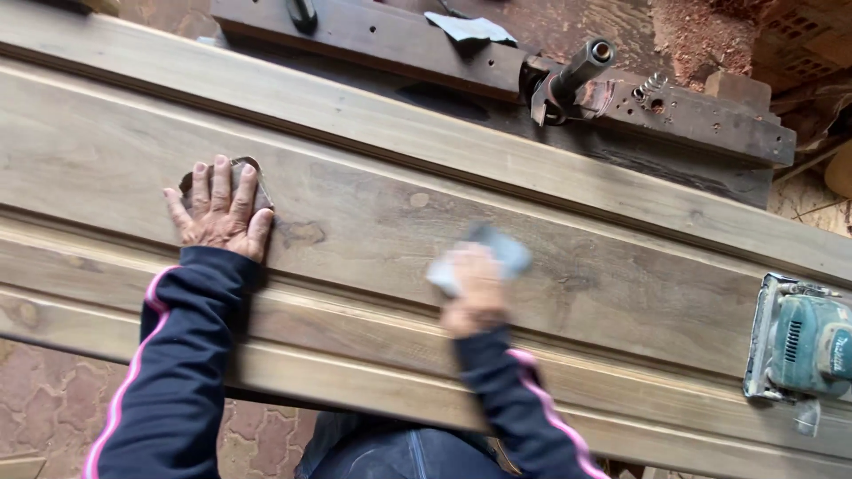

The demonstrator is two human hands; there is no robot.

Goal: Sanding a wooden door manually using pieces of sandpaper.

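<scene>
On a long moulded grey-brown timber board (pixel 532 266), the left hand (pixel 220 211) lies flat on sandpaper (pixel 241 166); the blurred right hand (pixel 475 288) clamps a pale sanding pad (pixel 499 250).

Dark navy sleeves (pixel 182 372) — a pink stripe down each — bare hands.

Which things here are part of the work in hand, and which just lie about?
In use:
left hand flat on sandpaper
right hand, blurred, holding a pale sanding piece
moulded wooden board

Lying about:
teal power sander on the board
dark beam behind
metal spindle
</scene>
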